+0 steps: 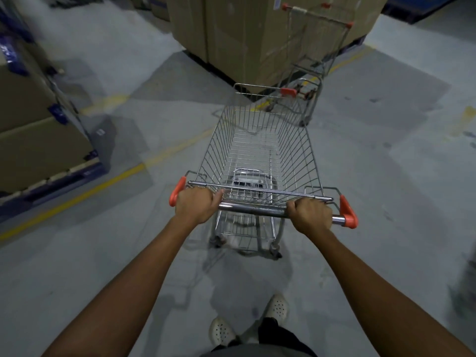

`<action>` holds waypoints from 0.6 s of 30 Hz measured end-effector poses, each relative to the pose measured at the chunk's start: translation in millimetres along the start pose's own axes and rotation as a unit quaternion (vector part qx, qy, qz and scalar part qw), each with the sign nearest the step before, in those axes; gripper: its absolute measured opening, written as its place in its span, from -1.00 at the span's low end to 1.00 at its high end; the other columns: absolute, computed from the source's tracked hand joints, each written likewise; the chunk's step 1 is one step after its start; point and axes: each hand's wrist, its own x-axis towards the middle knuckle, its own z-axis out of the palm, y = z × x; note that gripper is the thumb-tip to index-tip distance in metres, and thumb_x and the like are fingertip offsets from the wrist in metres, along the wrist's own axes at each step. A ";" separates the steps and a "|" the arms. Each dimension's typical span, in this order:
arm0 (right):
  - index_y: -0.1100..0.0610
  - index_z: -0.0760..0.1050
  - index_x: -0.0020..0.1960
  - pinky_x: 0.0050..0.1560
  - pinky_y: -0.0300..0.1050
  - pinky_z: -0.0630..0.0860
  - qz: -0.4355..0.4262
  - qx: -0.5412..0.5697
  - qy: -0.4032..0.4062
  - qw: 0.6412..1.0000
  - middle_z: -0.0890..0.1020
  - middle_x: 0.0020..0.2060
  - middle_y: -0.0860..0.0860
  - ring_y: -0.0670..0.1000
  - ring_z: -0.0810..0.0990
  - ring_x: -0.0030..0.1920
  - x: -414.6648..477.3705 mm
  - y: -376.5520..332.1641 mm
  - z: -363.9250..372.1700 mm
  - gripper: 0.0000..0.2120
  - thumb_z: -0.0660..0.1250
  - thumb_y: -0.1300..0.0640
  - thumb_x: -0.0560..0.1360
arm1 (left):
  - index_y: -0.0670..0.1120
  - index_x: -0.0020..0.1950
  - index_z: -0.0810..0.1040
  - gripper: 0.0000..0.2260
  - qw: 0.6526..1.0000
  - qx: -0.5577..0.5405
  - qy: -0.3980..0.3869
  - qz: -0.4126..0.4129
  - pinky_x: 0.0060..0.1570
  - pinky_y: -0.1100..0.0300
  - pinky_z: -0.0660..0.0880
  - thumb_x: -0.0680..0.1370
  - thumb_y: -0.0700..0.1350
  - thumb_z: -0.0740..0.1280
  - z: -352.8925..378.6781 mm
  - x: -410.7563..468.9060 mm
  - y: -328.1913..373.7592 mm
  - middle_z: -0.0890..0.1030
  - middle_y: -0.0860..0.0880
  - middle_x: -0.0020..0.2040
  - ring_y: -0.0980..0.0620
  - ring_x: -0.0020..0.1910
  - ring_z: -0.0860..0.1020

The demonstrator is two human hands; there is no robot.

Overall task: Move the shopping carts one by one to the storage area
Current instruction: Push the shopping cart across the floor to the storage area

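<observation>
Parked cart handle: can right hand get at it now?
Probably not: right hand grips the pushed cart's bar, and its whole basket lies between it and the parked cart's handle.

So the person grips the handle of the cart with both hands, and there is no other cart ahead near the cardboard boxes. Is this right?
Not fully. The head view shows a second cart standing ahead, right beside the cardboard boxes. The rest holds: the left hand and the right hand both grip the handle of the pushed cart.
</observation>
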 end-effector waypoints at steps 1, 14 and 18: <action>0.07 0.51 -0.23 -0.30 -0.13 0.37 -0.012 0.002 0.000 1.000 0.50 -0.36 0.03 0.04 0.50 -0.32 2.7 -7.4 -0.5 -0.55 0.01 -0.14 0.60 | -0.04 -0.32 0.58 -0.34 1.000 0.003 -0.001 -0.012 -0.26 0.16 0.33 0.64 0.28 -0.11 -0.2 -4.0 -6.5 0.56 0.02 -0.37 0.04 -0.33 0.54; 0.05 0.50 -0.23 -0.41 -0.20 0.20 -0.169 -0.032 -0.006 0.985 0.46 -0.41 -0.03 -0.08 0.39 -0.43 35.7 -105.6 -5.4 -0.55 0.00 -0.14 0.63 | -0.06 -0.32 0.59 -0.37 0.983 0.006 0.024 -0.182 -0.29 0.15 0.29 0.63 0.24 -0.10 -0.7 -57.9 -80.1 0.58 -0.01 -0.36 -0.04 -0.31 0.61; 0.06 0.50 -0.27 -0.39 -0.19 0.20 -0.226 -0.039 0.029 0.973 0.41 -0.45 -0.05 -0.06 0.39 -0.45 51.3 -131.2 -5.0 -0.53 0.01 -0.14 0.62 | -0.04 -0.26 0.65 -0.34 0.971 0.011 0.029 -0.236 -0.30 0.16 0.27 0.60 0.25 -0.13 2.2 -66.7 -96.4 0.63 -0.02 -0.35 -0.03 -0.31 0.62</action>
